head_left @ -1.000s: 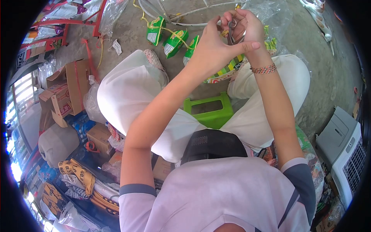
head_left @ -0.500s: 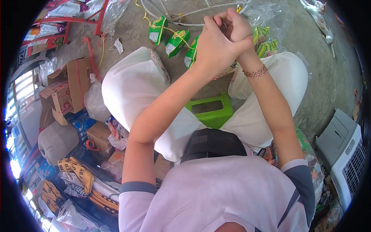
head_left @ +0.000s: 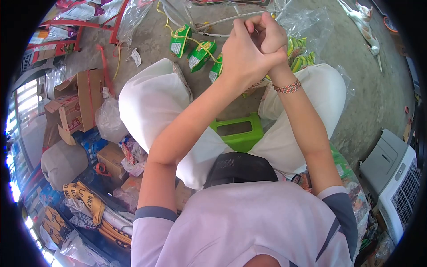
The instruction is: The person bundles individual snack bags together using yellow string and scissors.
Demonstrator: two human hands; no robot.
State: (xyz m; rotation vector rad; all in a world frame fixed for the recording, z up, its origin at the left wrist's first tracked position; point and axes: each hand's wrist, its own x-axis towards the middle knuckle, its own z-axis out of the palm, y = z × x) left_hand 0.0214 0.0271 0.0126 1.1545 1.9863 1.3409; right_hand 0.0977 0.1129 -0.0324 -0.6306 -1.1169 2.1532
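My left hand [head_left: 244,55] wraps round my right hand [head_left: 270,36], its thumb lying across the right wrist. The right hand's fingers are curled in, with no object visible in them; the inside of the clasp is partly hidden. A woven bracelet [head_left: 288,87] circles my right wrist. Beyond my left forearm, green snack packets [head_left: 201,55] hang together along a yellow string [head_left: 195,39] on the floor. More green-and-yellow packets [head_left: 303,60] lie just right of my right wrist. Neither hand touches the packets visibly.
A green plastic stool [head_left: 242,140] stands between my knees. Cardboard boxes [head_left: 89,98], plastic bags [head_left: 110,118] and a red rack [head_left: 116,22] are on the left. A white-and-grey appliance [head_left: 393,173] stands at right. A cat [head_left: 365,29] lies on the floor at upper right.
My clasped hands keep the same hold. The view has shifted slightly, so the hands and stool appear a little lower and further left; the cat's head is now more visible.
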